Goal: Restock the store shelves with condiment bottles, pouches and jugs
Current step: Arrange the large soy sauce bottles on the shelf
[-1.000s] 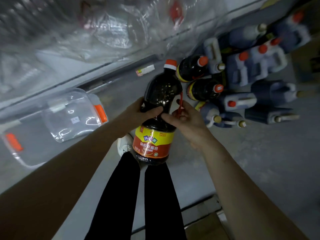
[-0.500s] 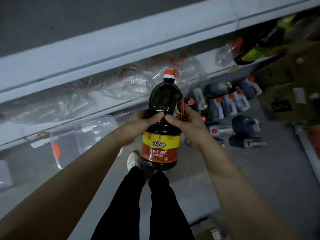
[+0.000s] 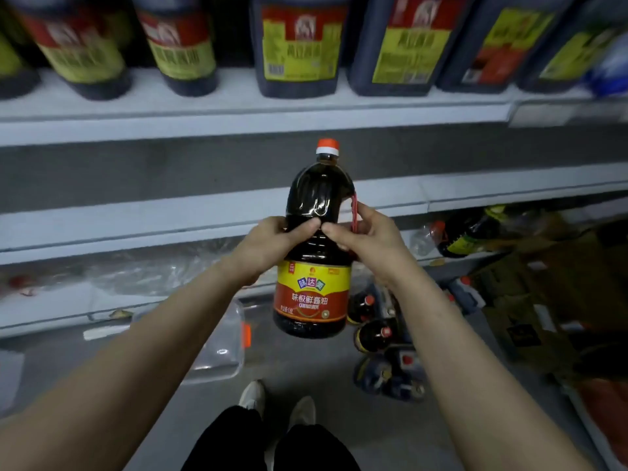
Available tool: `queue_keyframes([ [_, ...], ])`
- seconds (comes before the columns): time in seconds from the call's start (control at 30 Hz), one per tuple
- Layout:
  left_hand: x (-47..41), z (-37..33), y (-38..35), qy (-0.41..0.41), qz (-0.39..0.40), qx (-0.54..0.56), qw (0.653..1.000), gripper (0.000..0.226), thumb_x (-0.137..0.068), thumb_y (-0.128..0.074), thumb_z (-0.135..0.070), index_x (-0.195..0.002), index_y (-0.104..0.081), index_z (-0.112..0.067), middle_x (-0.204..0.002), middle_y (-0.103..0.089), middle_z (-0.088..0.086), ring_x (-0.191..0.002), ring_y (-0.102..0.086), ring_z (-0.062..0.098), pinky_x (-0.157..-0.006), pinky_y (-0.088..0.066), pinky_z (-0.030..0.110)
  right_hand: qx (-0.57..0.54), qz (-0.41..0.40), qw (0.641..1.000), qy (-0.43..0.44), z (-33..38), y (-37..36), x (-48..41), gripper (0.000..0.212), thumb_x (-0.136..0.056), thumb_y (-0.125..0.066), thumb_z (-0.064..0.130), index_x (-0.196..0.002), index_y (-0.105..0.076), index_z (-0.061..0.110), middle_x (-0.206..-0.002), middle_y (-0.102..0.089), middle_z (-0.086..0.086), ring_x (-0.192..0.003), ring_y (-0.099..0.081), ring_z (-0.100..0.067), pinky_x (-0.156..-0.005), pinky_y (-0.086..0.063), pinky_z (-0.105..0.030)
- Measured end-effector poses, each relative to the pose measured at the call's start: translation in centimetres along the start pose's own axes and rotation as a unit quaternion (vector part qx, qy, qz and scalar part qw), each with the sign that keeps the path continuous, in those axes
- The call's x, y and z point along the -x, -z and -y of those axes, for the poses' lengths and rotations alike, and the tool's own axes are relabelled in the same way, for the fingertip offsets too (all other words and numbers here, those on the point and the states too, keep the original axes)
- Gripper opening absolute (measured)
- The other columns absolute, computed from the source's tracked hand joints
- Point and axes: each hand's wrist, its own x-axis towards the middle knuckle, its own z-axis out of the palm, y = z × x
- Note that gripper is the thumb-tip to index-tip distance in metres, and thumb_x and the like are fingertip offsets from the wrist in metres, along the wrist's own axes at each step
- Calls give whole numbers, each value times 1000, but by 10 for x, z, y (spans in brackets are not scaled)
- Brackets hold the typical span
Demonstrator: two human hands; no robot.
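Both hands grip one soy sauce bottle (image 3: pixel 314 266) at its narrow waist and hold it upright in the air, in front of the shelves. The left hand (image 3: pixel 272 243) curls round from the left, the right hand (image 3: pixel 370 239) from the right. Their thumbs almost meet on the front, and the right fingers lie against the bottle's red side handle (image 3: pixel 354 212). The orange cap (image 3: pixel 328 144) stands just below the front edge of the upper shelf (image 3: pixel 238 120), against the grey band between that edge and the middle shelf edge (image 3: pixel 170 215).

Seven dark containers stand in a row on the upper shelf, close to its edge. Three round bottles (image 3: pixel 180 45) are on the left, the leftmost cut off, and four squarer jugs (image 3: pixel 299 45) are to the right. All are blurred.

One bottle lies on its side (image 3: pixel 465 232) on the low shelf at right, and crumpled plastic wrap (image 3: pixel 153 273) lies on it at left.

The person's two shoes (image 3: pixel 251 394) stand on a strip of grey floor (image 3: pixel 306 368). One clear plastic box (image 3: pixel 221 341) is near on the left. A cluster is near on the right, with two orange-capped bottles (image 3: pixel 377 334) and at least two blue jugs (image 3: pixel 390 375). Cardboard boxes (image 3: pixel 543 283) are farther right.
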Motion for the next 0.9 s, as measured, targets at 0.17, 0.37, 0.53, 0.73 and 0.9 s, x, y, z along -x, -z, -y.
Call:
queue_keyframes([
  [0.17,28,-55,23,-58,-42,-12,997,78,-58,-66,-78,-109,-71,-19,-106,-76,1,-101,-71,19,-99,-52,47,23,19,997,78,70,0,6,34,-78,-87,28,-99,-65,42,-82,-74,9,-80,-72,-6,-71,-55,-24],
  [0.37,74,-117,56,-129,-94,-23,987,80,-58,-66,-76,-116,-68,-21,-109,-75,0,-103,-70,17,-99,-52,46,38,44,984,170,154,-11,20,32,-78,-86,27,-94,-68,48,-79,-71,7,-79,-71,-14,-72,-59,-31],
  [0.53,105,-155,82,-178,-141,-17,974,82,-58,-67,-74,-118,-66,-19,-112,-74,2,-105,-70,19,-99,-53,47,45,72,969,231,209,-22,29,44,-80,-84,30,-120,-66,35,-97,-75,4,-95,-72,-17,-84,-59,-38],
  [0.73,126,-200,125,-240,-178,-35,954,75,-60,-67,-74,-113,-68,-21,-108,-75,0,-101,-71,17,-96,-55,47,39,96,947,303,274,-44,33,42,-81,-83,27,-117,-64,39,-107,-75,17,-101,-70,-3,-85,-57,-27],
  [0.9,144,-241,170,-295,-196,-63,933,76,-60,-66,-76,-114,-69,-22,-108,-75,-2,-102,-71,15,-97,-54,46,36,76,925,372,328,-68,32,49,-73,-85,40,-118,-67,36,-99,-76,11,-98,-72,-9,-85,-58,-33],
])
